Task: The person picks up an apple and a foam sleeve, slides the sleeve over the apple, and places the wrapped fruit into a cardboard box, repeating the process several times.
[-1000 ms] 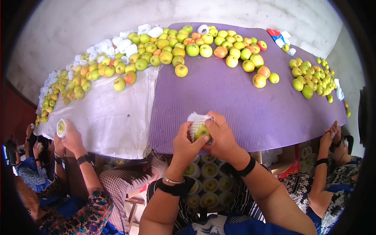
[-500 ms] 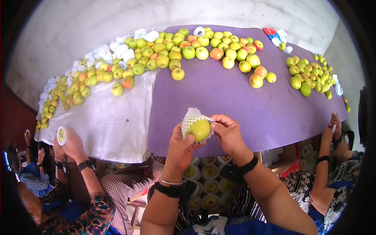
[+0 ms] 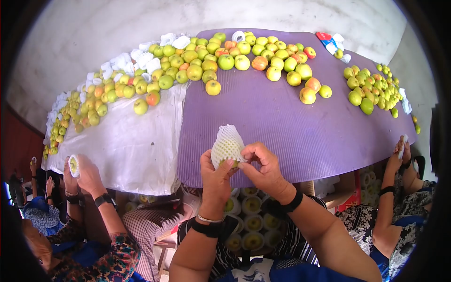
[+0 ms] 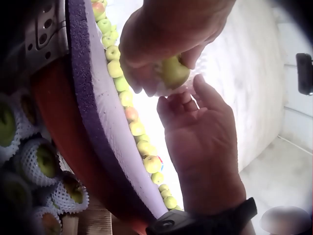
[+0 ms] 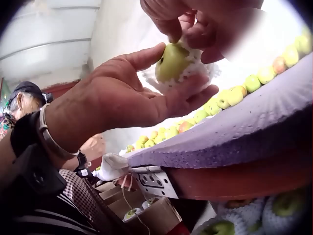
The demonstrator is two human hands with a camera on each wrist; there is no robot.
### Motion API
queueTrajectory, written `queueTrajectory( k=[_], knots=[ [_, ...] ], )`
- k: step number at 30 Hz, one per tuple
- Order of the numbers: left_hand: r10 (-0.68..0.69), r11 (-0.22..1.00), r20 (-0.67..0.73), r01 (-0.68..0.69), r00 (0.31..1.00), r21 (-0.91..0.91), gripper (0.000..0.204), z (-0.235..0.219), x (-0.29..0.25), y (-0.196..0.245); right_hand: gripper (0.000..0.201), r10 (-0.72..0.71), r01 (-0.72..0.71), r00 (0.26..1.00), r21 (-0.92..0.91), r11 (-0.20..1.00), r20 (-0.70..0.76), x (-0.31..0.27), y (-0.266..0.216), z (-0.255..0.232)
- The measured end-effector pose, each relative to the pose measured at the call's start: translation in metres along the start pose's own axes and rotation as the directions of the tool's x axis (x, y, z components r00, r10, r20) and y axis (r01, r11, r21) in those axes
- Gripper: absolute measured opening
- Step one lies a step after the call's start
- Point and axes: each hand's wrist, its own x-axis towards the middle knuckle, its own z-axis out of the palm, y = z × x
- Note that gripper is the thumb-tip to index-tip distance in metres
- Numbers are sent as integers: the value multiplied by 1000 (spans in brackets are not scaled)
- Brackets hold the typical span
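Note:
A green-yellow apple sits partly inside a white foam net, whose narrow end points up in the head view. My left hand holds the netted apple from the left side, thumb against its lower part; the right wrist view shows this left hand cradling it. Thumb and forefinger of my right hand pinch the net's lower right edge. In the left wrist view the apple shows between both hands, its underside bare of net.
Many loose apples lie along the back of the purple mat, with foam nets at the left. Below the table edge stand netted apples. People sit at both sides, one person's hand at left holding a netted apple.
The foam net now covers more of the apple and stands upright with its tip up. My right hand has moved slightly left and down along the net's edge.

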Motion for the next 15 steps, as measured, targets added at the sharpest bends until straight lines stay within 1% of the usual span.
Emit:
queueTrajectory(
  k=[1,2,3,4,5,6,7,8,9,10,11,13,14,15],
  knots=[
    [1,1000,0,-1,1000,0,45,1,0,2,23,3,-8,999,98,995,43,0,1,0],
    [14,999,11,-13,1000,-35,43,4,-1,6,23,4,-8,999,99,995,43,0,-1,0],
    [26,997,21,-24,999,-70,41,6,-2,8,27,128,-125,992,323,938,12,1,-5,0],
    [25,997,20,-24,999,-70,41,5,-2,8,31,252,-219,968,531,819,11,1,-7,0],
    [20,994,34,-16,999,-111,40,5,-1,8,31,254,-221,967,531,818,11,1,-6,0],
    [16,988,48,-9,999,-152,38,4,-1,8,35,205,-194,979,415,889,17,2,-4,-1],
    [16,988,48,-8,999,-153,38,3,-1,6,38,156,-158,987,293,943,30,2,-3,-1],
    [12,981,69,1,998,-195,37,0,1,4,38,156,-158,987,293,943,30,1,-2,0],
    [10,972,90,12,996,-236,37,-1,2,3,41,172,-175,985,193,965,30,0,0,1],
    [9,972,90,12,996,-236,37,-1,1,4,43,188,-190,982,92,977,28,0,0,2],
    [-2,973,94,24,996,-231,38,-1,1,5,43,189,-190,982,92,977,28,0,-1,1],
    [-13,973,97,35,995,-228,40,0,0,5,51,97,-94,995,-138,986,13,2,-4,-2],
    [-8,988,56,16,998,-151,43,1,-1,4,51,97,-94,995,-138,986,14,4,-8,-2],
    [0,997,15,1,1000,-73,45,1,-2,3,55,-5,13,999,-237,971,35,6,-13,-1]
  ],
)
